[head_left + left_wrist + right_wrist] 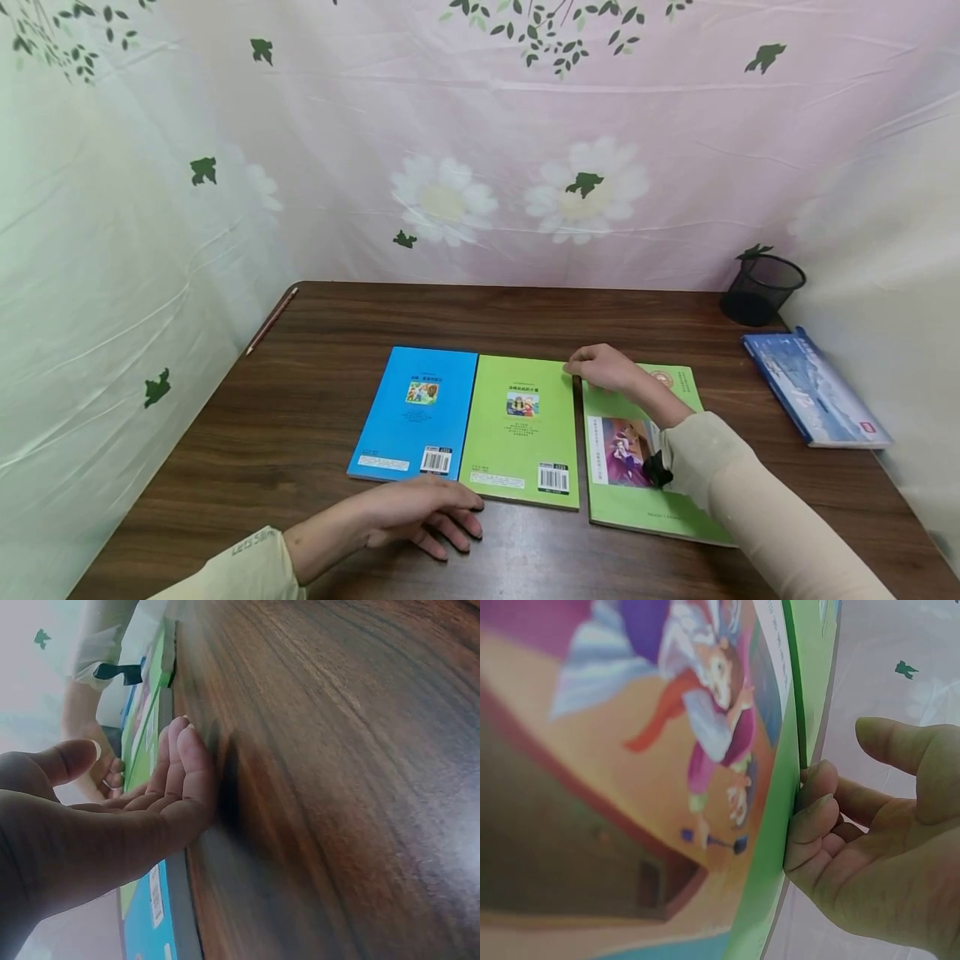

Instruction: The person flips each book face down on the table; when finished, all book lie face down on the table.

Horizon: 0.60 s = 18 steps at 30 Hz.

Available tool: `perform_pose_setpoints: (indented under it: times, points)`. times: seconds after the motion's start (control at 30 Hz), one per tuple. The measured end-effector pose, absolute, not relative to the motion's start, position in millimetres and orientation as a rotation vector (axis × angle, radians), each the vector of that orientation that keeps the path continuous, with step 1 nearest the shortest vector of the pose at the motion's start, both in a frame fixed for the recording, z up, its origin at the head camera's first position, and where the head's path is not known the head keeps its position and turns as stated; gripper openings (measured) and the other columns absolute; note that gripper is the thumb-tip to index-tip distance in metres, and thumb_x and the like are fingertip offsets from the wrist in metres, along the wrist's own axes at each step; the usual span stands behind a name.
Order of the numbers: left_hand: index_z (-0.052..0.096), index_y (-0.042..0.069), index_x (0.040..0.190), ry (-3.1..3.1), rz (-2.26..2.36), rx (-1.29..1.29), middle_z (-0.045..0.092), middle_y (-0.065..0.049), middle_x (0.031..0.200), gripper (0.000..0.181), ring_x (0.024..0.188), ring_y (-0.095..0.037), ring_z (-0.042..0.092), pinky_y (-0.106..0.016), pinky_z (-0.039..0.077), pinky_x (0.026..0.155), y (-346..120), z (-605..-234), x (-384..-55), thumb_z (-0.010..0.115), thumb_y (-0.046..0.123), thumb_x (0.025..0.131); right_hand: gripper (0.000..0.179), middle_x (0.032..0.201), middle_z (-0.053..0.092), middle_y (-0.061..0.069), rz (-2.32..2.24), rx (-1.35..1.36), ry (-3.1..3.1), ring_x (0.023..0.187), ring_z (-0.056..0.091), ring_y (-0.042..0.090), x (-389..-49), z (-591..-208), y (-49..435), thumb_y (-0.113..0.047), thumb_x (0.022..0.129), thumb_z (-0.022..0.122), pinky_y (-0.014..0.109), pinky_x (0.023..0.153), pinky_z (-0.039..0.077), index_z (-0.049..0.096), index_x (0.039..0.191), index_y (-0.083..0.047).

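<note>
Resting relaxed, ungripping right hand [604, 367] at far corner of middle green book [519, 446], loose left hand [420, 510] by near edge.

My left arm [322, 533] enters at the lower left, its pale sleeve [232, 571] ending short of the wrist. My left hand [423, 507] sits low, back uppermost, fingers loosely bent and gripping nothing; from the wrist, my left thumb [71, 760] stands apart from them. My right arm [663, 402] slants up and inward from the lower right, stretched farther forward than my left, the other sleeve [757, 492] pulled back to bare the wrist. My right hand [603, 367] points leftward, fingers [814, 825] bent together, my right thumb [892, 746] held well away from them.
</note>
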<state>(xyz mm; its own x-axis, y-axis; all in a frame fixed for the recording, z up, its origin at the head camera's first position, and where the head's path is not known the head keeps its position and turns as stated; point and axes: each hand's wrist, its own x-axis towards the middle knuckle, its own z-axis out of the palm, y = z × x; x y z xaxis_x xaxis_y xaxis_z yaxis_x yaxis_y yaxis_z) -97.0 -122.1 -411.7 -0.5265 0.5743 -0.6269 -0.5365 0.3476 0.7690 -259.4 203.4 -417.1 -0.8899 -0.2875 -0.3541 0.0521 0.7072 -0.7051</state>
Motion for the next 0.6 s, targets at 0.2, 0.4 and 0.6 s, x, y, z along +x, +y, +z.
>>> perform_pose_setpoints:
  times: [0.2, 0.4, 0.6]
  points:
    - [0.06, 0.001, 0.129, 1.584, 1.438, 0.141, 0.071, -0.005, 0.107, 0.045, 0.09, -0.012, 0.069, -0.026, 0.058, 0.074, -111, -405, -103, 0.052, 0.037, 0.102, 0.046, 0.112, 0.063, 0.014, -1.028, -0.195, 2.475, 0.075, 0.052, 0.021, -259, -416, 204, -0.033, 0.103, 0.051, 0.034, 0.063, 0.042, 0.055, 0.137, -0.002]
    - [0.056, 0.003, 0.134, 1.597, 1.456, 0.191, 0.071, -0.007, 0.108, 0.044, 0.091, -0.014, 0.069, -0.028, 0.057, 0.075, -87, -401, -113, 0.052, 0.032, 0.103, 0.051, 0.12, 0.062, 0.016, -1.038, -0.221, 2.47, 0.082, 0.056, 0.022, -259, -416, 205, -0.035, 0.103, 0.051, 0.034, 0.069, 0.045, 0.048, 0.142, -0.001]
    - [0.051, 0.005, 0.138, 1.584, 1.431, 0.202, 0.071, -0.009, 0.109, 0.043, 0.089, -0.015, 0.069, -0.028, 0.056, 0.072, -63, -404, -119, 0.053, 0.029, 0.102, 0.054, 0.123, 0.059, 0.019, -1.056, -0.232, 2.477, 0.081, 0.058, 0.022, -254, -415, 225, -0.035, 0.104, 0.052, 0.034, 0.069, 0.048, 0.044, 0.146, -0.001]
